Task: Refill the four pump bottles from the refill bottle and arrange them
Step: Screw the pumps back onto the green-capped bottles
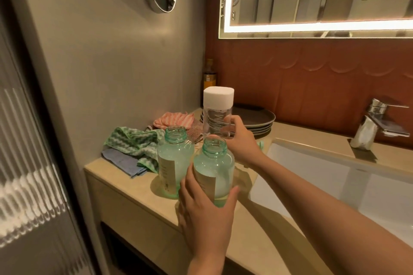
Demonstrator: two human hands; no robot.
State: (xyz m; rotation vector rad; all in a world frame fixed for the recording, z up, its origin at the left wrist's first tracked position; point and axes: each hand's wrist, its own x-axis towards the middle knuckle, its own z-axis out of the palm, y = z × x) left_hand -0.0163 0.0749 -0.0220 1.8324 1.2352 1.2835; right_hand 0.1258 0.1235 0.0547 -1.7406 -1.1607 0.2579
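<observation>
Two green see-through bottles stand uncapped on the beige counter (138, 194). My left hand (206, 212) wraps around the lower part of the nearer green bottle (214, 163). The other green bottle (175, 158) stands free just to its left. Behind them is a clear refill bottle (218, 114) with a white cap, upright, and my right hand (240, 138) grips its lower right side. Both green bottles hold pale liquid in their lower halves. No pump tops are in view.
Green, blue and pink cloths (131, 147) lie bunched at the counter's left back. A stack of dark plates (259, 118) sits behind the refill bottle. The white sink basin (324, 176) and chrome tap (375, 118) are to the right. A dark bottle (209, 76) stands in the corner.
</observation>
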